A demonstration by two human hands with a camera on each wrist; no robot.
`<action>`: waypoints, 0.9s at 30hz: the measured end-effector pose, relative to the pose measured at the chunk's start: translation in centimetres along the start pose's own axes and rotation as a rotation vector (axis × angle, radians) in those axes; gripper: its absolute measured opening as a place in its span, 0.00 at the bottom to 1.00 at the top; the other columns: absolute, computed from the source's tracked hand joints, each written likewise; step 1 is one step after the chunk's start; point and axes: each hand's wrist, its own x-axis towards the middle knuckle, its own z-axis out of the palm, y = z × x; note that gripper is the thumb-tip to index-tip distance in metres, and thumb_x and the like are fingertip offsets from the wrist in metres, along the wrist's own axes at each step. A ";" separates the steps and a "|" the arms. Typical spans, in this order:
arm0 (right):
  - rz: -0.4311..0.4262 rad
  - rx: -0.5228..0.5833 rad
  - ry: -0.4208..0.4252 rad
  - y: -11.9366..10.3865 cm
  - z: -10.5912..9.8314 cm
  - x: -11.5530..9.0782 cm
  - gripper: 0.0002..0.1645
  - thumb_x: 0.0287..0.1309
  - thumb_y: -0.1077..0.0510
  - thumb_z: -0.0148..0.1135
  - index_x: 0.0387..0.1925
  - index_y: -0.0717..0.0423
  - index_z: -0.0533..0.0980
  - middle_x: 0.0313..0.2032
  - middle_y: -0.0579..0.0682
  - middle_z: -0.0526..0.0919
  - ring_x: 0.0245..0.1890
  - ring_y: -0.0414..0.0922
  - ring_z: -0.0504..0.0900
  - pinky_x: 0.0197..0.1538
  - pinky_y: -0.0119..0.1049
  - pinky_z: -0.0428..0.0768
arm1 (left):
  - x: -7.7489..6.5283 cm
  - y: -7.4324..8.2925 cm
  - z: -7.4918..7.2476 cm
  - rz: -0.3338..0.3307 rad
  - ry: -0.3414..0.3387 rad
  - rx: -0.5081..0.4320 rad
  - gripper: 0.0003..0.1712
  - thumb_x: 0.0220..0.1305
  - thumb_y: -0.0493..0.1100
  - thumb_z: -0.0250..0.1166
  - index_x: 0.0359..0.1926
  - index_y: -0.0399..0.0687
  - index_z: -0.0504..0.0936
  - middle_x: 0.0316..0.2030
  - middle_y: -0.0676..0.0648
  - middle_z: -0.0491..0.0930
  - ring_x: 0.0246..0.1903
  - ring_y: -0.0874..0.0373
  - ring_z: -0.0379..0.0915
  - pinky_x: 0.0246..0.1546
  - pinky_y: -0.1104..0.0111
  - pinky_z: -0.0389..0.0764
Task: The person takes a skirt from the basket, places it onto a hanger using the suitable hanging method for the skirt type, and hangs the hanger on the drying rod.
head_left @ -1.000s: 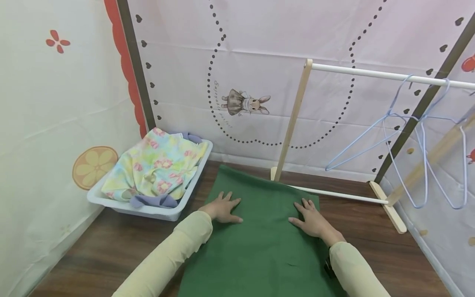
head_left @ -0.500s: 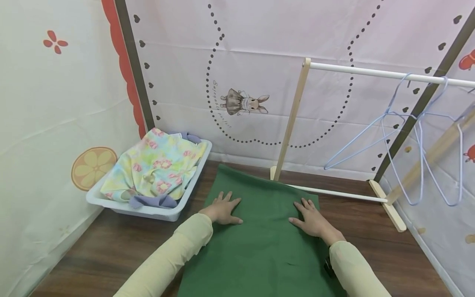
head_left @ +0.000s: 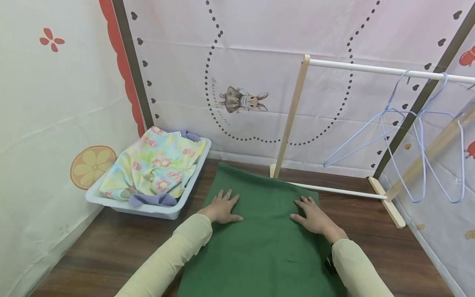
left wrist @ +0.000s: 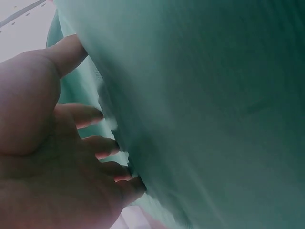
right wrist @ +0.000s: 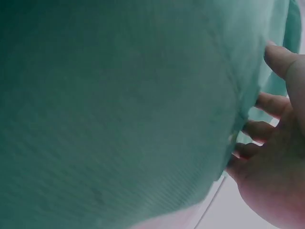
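A green cloth (head_left: 259,247) lies spread on the brown wooden surface, its far edge slightly raised in front of the rack. My left hand (head_left: 222,207) rests palm down on the cloth's upper left part, fingers spread. On the upper right part lies my right hand (head_left: 314,216), its fingers also extended and touching the fabric. In the left wrist view the fingertips of the left hand (left wrist: 71,129) press against the green fabric (left wrist: 200,119). Likewise, the right wrist view has the right hand (right wrist: 271,129) with its fingertips on the fabric (right wrist: 128,109).
At the left stands a white plastic basket (head_left: 148,209) holding a pastel floral garment (head_left: 159,161) and purple fabric (head_left: 154,200). Behind the cloth, a wood and white rack (head_left: 293,115) carries several light blue hangers (head_left: 356,142). Printed curtains (head_left: 178,62) enclose the back and sides.
The right hand has shifted very slightly to the right on the cloth. The head view has tilted a little, while the left hand and cloth stay in place.
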 end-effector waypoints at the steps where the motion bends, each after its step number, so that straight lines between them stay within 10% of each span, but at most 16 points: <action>1: -0.009 0.002 0.012 0.0 -0.2 -0.1 0.36 0.69 0.47 0.56 0.68 0.66 0.63 0.69 0.71 0.54 0.70 0.69 0.44 0.64 0.68 0.53 | 0.0 -0.1 0.0 0.001 0.001 0.006 0.47 0.65 0.62 0.61 0.75 0.45 0.53 0.74 0.35 0.43 0.71 0.33 0.32 0.68 0.42 0.45; 9: -0.035 0.096 0.120 -0.7 -3.2 -1.5 0.36 0.71 0.42 0.51 0.68 0.64 0.64 0.62 0.67 0.69 0.59 0.65 0.71 0.56 0.62 0.70 | -0.7 0.0 -0.4 0.040 0.116 0.016 0.41 0.69 0.60 0.57 0.73 0.42 0.58 0.71 0.36 0.54 0.71 0.37 0.43 0.67 0.43 0.50; 14: -0.002 0.219 0.150 -1.8 -5.5 -2.3 0.42 0.69 0.34 0.46 0.72 0.56 0.58 0.66 0.64 0.65 0.60 0.64 0.69 0.56 0.61 0.70 | -1.1 0.8 -0.8 0.041 0.237 0.008 0.36 0.70 0.57 0.57 0.70 0.41 0.64 0.69 0.36 0.60 0.70 0.37 0.49 0.66 0.45 0.55; 27: -0.190 0.957 0.267 -5.3 -9.9 -3.6 0.40 0.75 0.39 0.26 0.75 0.60 0.37 0.65 0.61 0.67 0.66 0.57 0.64 0.58 0.44 0.75 | -1.8 3.4 -1.3 0.152 0.315 0.058 0.31 0.69 0.57 0.58 0.64 0.43 0.72 0.66 0.38 0.66 0.66 0.35 0.57 0.62 0.45 0.63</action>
